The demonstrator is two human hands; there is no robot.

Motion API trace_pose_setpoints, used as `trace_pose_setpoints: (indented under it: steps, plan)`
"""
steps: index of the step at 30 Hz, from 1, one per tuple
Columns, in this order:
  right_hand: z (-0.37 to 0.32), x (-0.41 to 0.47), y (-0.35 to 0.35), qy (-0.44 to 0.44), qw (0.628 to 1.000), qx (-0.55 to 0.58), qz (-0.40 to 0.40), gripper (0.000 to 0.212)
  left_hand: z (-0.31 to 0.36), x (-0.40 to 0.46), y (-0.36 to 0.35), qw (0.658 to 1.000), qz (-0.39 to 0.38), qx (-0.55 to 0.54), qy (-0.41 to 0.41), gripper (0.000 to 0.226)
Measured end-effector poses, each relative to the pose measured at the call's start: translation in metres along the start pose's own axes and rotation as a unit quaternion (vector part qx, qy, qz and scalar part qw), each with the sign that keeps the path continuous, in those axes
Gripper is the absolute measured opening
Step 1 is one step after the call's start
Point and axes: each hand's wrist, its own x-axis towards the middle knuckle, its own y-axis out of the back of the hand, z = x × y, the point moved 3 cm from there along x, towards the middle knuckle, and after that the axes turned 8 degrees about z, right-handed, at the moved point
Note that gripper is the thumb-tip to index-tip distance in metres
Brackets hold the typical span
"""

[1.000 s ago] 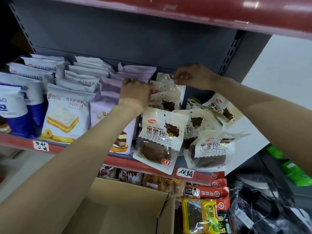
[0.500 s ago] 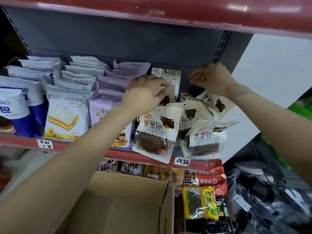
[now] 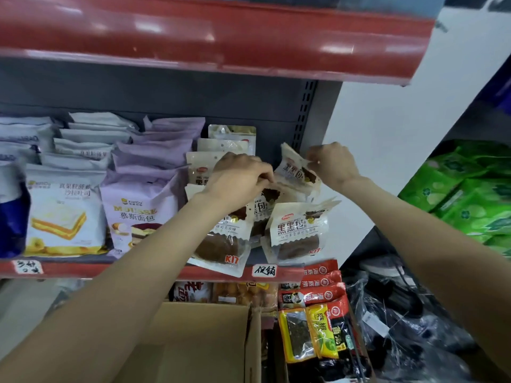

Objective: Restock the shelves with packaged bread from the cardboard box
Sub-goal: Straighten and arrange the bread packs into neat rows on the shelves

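1. Showing, in the head view (the only one): two bare forearms reach up to the right end of the middle shelf (image 3: 143,268), where the black-bread packets stand in two rows.
2. Right hand (image 3: 333,165): fingers curled, pinching the top edge of a tilted packet (image 3: 294,172). The packet lies directly left of and below the fingertips, its top leaning toward the shelf's back panel, its long axis running up-left to down-right. This is the hand already on it.
3. Left hand (image 3: 239,179): fingers bent down over the top of a middle packet (image 3: 261,205), apparently gripping its edge; the contact point is hidden behind the knuckles, so the grip is a judgement.
4. Relation governing the coming move: the tilted packet sits behind the front right packet (image 3: 300,226), at the back of the right-hand row, between the two hands. Judged need: the right hand swings its top edge forward to upright while the left holds the neighbouring row clear.
5. Front left packet (image 3: 221,244): leans out over the red shelf lip, partly covered by the left forearm.
6. Cardboard box (image 3: 193,344): open, below the shelf, between the forearms; no bread visible in the part shown.
7. Adjoining stock: purple mousse-bread bags (image 3: 138,205) and white sandwich-bread bags (image 3: 65,208) to the left, upright.
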Motion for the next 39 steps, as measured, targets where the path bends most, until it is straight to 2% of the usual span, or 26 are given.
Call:
trace_pose_setpoints:
  steps: [3, 6, 9, 13, 16, 19, 21, 23, 25, 27, 29, 31, 32, 34, 36, 39]
  plan:
    - [-0.014, 0.01, -0.002, 0.033, 0.997, 0.068, 0.019, 0.017, 0.0, -0.007, 0.001, 1.0, 0.015, 0.024, -0.009, 0.019]
    - [-0.017, 0.025, -0.004, 0.012, 0.994, 0.1, 0.047, 0.018, -0.001, -0.017, 0.003, 0.997, 0.055, 0.038, -0.027, 0.022]
    - [-0.024, 0.039, -0.011, 0.013, 0.994, 0.092, 0.063, 0.02, -0.003, -0.025, 0.003, 0.996, 0.081, 0.037, -0.02, 0.024]
    - [-0.029, 0.062, -0.018, 0.015, 0.996, 0.045, 0.071, 0.023, -0.004, -0.022, 0.001, 0.997, 0.069, 0.036, 0.006, 0.026]
    - [-0.03, 0.07, -0.017, 0.005, 0.999, 0.024, 0.044, 0.025, -0.002, -0.018, 0.001, 0.996, 0.082, 0.027, 0.012, 0.027]
    - [-0.035, 0.059, -0.003, 0.059, 0.995, 0.069, 0.043, 0.032, 0.0, -0.017, -0.001, 0.996, 0.088, 0.018, 0.026, 0.032]
    - [-0.035, 0.039, 0.015, 0.108, 0.981, 0.147, 0.062, 0.025, -0.001, -0.018, -0.003, 0.994, 0.104, 0.018, 0.025, 0.035]
    - [-0.03, 0.014, 0.03, 0.127, 0.97, 0.207, 0.02, 0.024, -0.003, -0.02, -0.005, 0.992, 0.121, 0.016, 0.028, 0.038]
    - [-0.024, -0.005, 0.035, 0.126, 0.966, 0.219, -0.053, 0.033, -0.004, -0.021, -0.005, 0.991, 0.121, 0.019, 0.052, 0.035]
    - [-0.02, -0.011, 0.03, 0.141, 0.974, 0.154, -0.083, 0.043, -0.003, -0.02, -0.005, 0.991, 0.109, 0.025, 0.077, 0.035]
    - [-0.021, -0.005, 0.025, 0.165, 0.985, 0.047, -0.033, 0.049, 0.0, -0.018, -0.006, 0.99, 0.094, 0.035, 0.095, 0.034]
    - [-0.028, 0.009, 0.019, 0.162, 0.986, -0.013, 0.026, 0.048, 0.001, -0.016, -0.005, 0.989, 0.074, 0.058, 0.11, 0.031]
    - [-0.032, 0.017, 0.014, 0.147, 0.988, -0.031, 0.031, 0.046, 0.001, -0.015, -0.004, 0.989, 0.067, 0.064, 0.116, 0.029]
    - [-0.039, 0.034, 0.001, 0.102, 0.994, -0.048, -0.009, 0.045, -0.001, -0.016, -0.002, 0.988, 0.066, 0.067, 0.118, 0.024]
    - [-0.044, 0.044, -0.007, 0.076, 0.994, -0.049, -0.062, 0.035, -0.002, -0.017, -0.001, 0.989, 0.072, 0.067, 0.109, 0.022]
    - [-0.045, 0.049, -0.002, 0.106, 0.99, -0.091, -0.032, 0.018, 0.0, -0.016, -0.001, 0.99, 0.074, 0.048, 0.105, 0.022]
